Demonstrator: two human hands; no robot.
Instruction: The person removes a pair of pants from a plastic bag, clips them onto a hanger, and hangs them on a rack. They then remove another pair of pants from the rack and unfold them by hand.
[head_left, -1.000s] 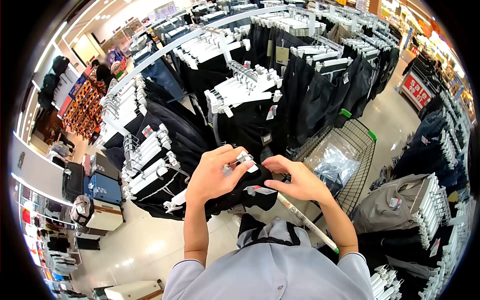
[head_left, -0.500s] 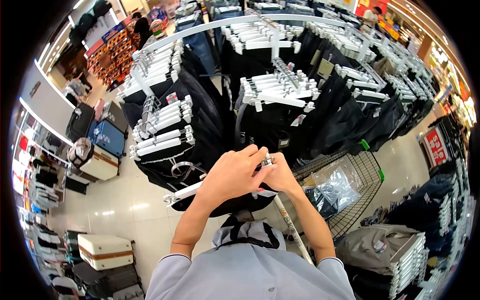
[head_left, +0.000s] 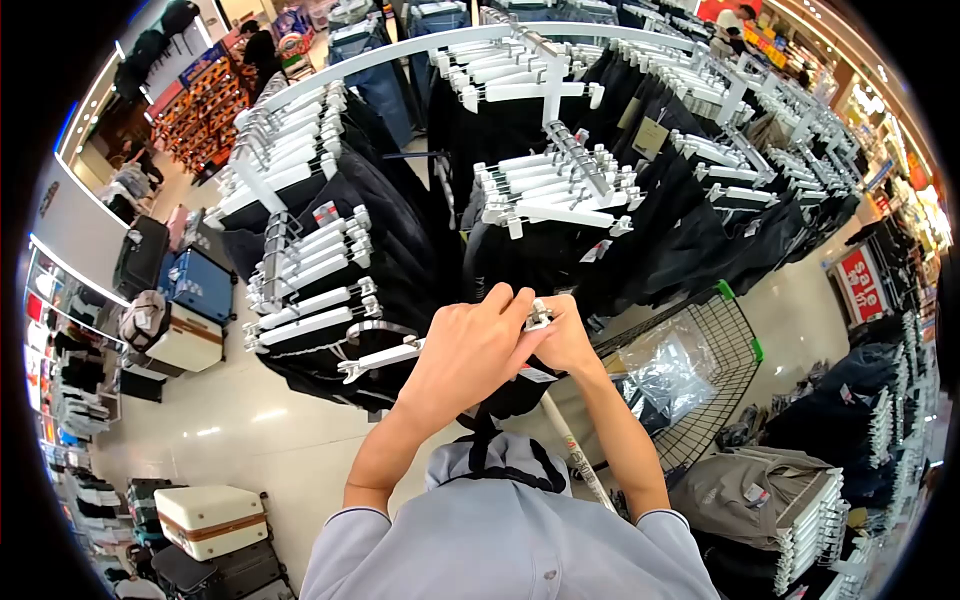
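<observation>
A white clip hanger [head_left: 385, 358] lies slanted in front of my body, its left end pointing out past my left wrist. Both hands meet at its metal clip [head_left: 538, 316] on the right end. My left hand [head_left: 470, 350] is closed over the hanger, its fingers reaching to the clip and hiding the bar beneath. My right hand [head_left: 566, 335] pinches around the same clip from the other side. A black garment [head_left: 515, 398] hangs below the hands, with a white tag [head_left: 537, 374] showing. Whether the clip is gripping the cloth is hidden.
A rack [head_left: 555, 85] of dark trousers on white hangers stands ahead. To the right is a wire cart [head_left: 735, 350] with a plastic-wrapped bundle [head_left: 672, 372]. A pale pole [head_left: 575, 445] leans beside me. Suitcases [head_left: 210, 520] stand left; grey-brown trousers [head_left: 750, 500] hang right.
The hanger's left end has risen slightly, and the view has shifted a little. Both hands stay together at the clip, with nearly the same hold.
</observation>
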